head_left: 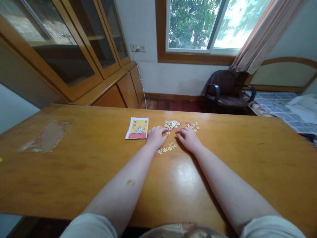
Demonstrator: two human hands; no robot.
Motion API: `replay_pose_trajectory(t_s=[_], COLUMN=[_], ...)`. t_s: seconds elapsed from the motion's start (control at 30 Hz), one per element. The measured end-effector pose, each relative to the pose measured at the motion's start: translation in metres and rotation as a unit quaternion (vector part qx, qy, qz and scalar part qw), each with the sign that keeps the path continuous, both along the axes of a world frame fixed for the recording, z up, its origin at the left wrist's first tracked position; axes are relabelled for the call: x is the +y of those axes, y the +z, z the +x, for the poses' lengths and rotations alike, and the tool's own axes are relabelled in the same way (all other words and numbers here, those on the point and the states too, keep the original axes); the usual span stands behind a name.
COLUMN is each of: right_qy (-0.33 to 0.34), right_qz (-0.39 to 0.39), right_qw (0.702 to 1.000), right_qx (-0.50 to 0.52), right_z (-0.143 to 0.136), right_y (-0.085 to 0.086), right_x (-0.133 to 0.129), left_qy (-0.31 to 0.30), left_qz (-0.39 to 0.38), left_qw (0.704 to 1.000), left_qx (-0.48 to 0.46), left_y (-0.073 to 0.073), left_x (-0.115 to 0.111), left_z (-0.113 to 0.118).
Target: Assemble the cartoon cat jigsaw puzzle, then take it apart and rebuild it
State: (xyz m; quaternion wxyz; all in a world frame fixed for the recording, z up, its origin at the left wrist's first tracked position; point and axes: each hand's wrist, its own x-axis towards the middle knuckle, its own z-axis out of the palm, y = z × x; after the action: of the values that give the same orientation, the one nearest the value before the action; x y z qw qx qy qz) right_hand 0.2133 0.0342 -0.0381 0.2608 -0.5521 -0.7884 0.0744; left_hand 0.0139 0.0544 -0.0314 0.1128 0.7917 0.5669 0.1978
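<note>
Small puzzle pieces lie on the wooden table. The main pile (pixel 172 124) is beyond my hands, a smaller group (pixel 193 126) sits to its right, and a loose row (pixel 167 149) lies nearer to me. My left hand (pixel 157 136) rests left of the pile, its thumb and index finger apart beside a yellow piece (pixel 168 133). Right of that piece, my right hand (pixel 188 138) lies with its fingers bent and slightly spread, nothing visible in them. A picture card (pixel 137 128) with a white cartoon animal lies left of my left hand.
A clear plastic bag (pixel 48 136) lies flat on the left of the table (pixel 99 165). Past the far edge stand a wooden cabinet (pixel 109 84), an armchair (pixel 223 86) and a bed (pixel 277 104). A white cable (pixel 140 77) hangs from a wall socket.
</note>
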Motion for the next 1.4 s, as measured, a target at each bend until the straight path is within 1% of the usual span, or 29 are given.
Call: replay_pose_trajectory(t_s=[0.07, 0.17, 0.27, 0.37, 0.43, 0.5, 0.6, 0.7, 0.83, 1.0, 1.1, 1.23, 1.3, 1.4], right_qy=[-0.01, -0.007, -0.01, -0.043, -0.065, -0.073, -0.066, -0.063, -0.061, -0.037, -0.038, -0.025, -0.036, -0.092], right_qz=[-0.003, -0.007, -0.01, -0.009, -0.007, -0.009, -0.024, -0.037, -0.024, -0.01, -0.004, -0.011, -0.021, -0.03], right_qw=[1.0, 1.0, 1.0, 0.998, 0.996, 0.994, 0.99, 0.99, 0.995, 0.998, 0.999, 0.997, 0.997, 0.993], right_qx=[-0.001, -0.007, -0.017, -0.035, -0.058, -0.086, -0.119, -0.123, -0.081, -0.041, -0.038, -0.066, -0.07, -0.062], right_z=[0.0001, -0.0004, -0.0002, 0.0005, 0.0004, -0.0004, -0.0015, -0.0015, -0.0003, 0.0, -0.0006, -0.0007, -0.0003, 0.0015], right_y=[-0.0009, -0.0015, -0.0019, -0.0025, -0.0033, -0.0042, -0.0055, -0.0062, -0.0056, -0.0031, -0.0028, -0.0048, -0.0057, -0.0058], right_x=[0.0007, 0.0009, 0.001, 0.0011, 0.0006, -0.0004, -0.0018, -0.0022, -0.0014, -0.0009, -0.001, -0.0008, -0.0002, 0.0017], left_qy=[-0.01, -0.019, -0.043, -0.068, -0.074, -0.074, -0.082, -0.087, -0.082, -0.079, -0.104, -0.142, -0.138, -0.093], left_qz=[-0.006, -0.011, -0.016, -0.018, -0.012, -0.007, -0.011, -0.017, -0.014, -0.002, 0.004, 0.004, 0.002, 0.011], left_qw=[1.0, 1.0, 0.999, 0.997, 0.997, 0.997, 0.997, 0.996, 0.996, 0.997, 0.994, 0.99, 0.99, 0.996], left_qx=[0.002, 0.0, 0.004, 0.01, 0.007, 0.002, 0.009, 0.02, 0.015, 0.007, 0.013, 0.016, 0.009, -0.013], left_y=[0.0026, 0.0055, 0.0071, 0.0079, 0.0079, 0.0074, 0.0063, 0.006, 0.0067, 0.0065, 0.0067, 0.008, 0.0079, 0.006], left_x=[-0.0015, -0.0025, -0.0024, -0.0027, -0.0031, -0.0033, -0.0029, -0.0021, -0.0015, -0.0032, -0.0056, -0.0077, -0.0075, -0.006], left_z=[0.0006, 0.0012, 0.0021, 0.0038, 0.0047, 0.0049, 0.0042, 0.0034, 0.0031, 0.0034, 0.0046, 0.0063, 0.006, 0.0041])
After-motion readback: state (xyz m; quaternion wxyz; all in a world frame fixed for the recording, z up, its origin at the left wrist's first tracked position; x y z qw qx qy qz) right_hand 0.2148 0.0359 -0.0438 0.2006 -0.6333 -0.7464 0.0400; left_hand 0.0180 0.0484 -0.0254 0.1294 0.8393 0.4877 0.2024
